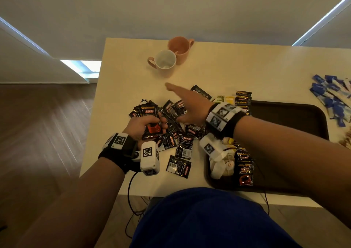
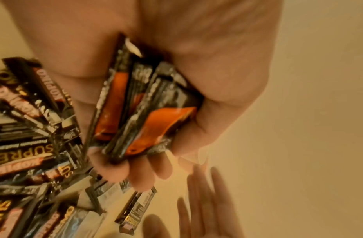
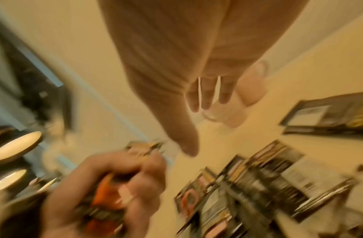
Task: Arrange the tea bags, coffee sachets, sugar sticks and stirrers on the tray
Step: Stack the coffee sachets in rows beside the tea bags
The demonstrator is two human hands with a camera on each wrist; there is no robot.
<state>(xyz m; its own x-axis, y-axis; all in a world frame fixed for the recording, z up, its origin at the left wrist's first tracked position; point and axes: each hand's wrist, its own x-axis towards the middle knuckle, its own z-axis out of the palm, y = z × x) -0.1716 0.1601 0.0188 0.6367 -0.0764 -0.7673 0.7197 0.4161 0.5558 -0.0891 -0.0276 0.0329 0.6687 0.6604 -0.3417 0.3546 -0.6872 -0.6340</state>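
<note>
My left hand (image 1: 144,123) grips a stack of black coffee sachets (image 1: 151,122), fanned between thumb and fingers in the left wrist view (image 2: 141,109). My right hand (image 1: 182,101) stretches flat, fingers straight, over the loose pile of coffee sachets (image 1: 178,133) on the table, holding nothing; its fingers (image 3: 205,96) show spread in the right wrist view. The dark tray (image 1: 296,118) lies at the right, with a row of coffee sachets (image 1: 245,164) and tea bags (image 1: 222,160) along its left side. Blue sugar sticks (image 1: 334,97) lie beyond the tray's right end.
Two pink mugs (image 1: 171,57) stand at the far side of the cream table (image 1: 247,67). Yellow and green tea packets (image 1: 226,99) lie by the tray's far left corner. The table's left edge drops to a wooden floor (image 1: 43,118). A cable (image 1: 131,190) hangs off the near edge.
</note>
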